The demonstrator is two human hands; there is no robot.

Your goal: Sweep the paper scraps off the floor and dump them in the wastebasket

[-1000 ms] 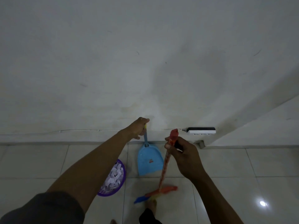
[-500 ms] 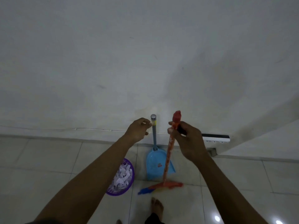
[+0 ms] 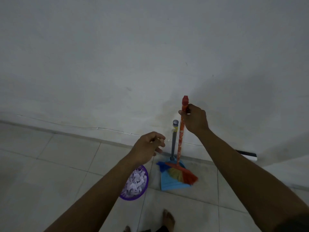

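A blue dustpan (image 3: 172,183) stands on the floor against the wall, its grey handle (image 3: 173,141) upright. My right hand (image 3: 194,119) grips the top of the red patterned broom handle (image 3: 181,136). The multicoloured broom bristles (image 3: 180,173) rest on the dustpan's scoop. My left hand (image 3: 148,146) hovers just left of the grey handle with fingers loosely curled, touching nothing. A purple wastebasket (image 3: 135,183) filled with white paper scraps sits on the floor, partly hidden under my left forearm.
A white wall fills the upper view, with a thin cable (image 3: 100,128) running along its base. A power strip (image 3: 247,156) lies by the wall at right. My bare foot (image 3: 168,219) stands on the tiled floor below the dustpan.
My left hand has let go of the dustpan handle and drawn back left. My right hand has brought the broom upright against the wall, its bristles now over the dustpan.
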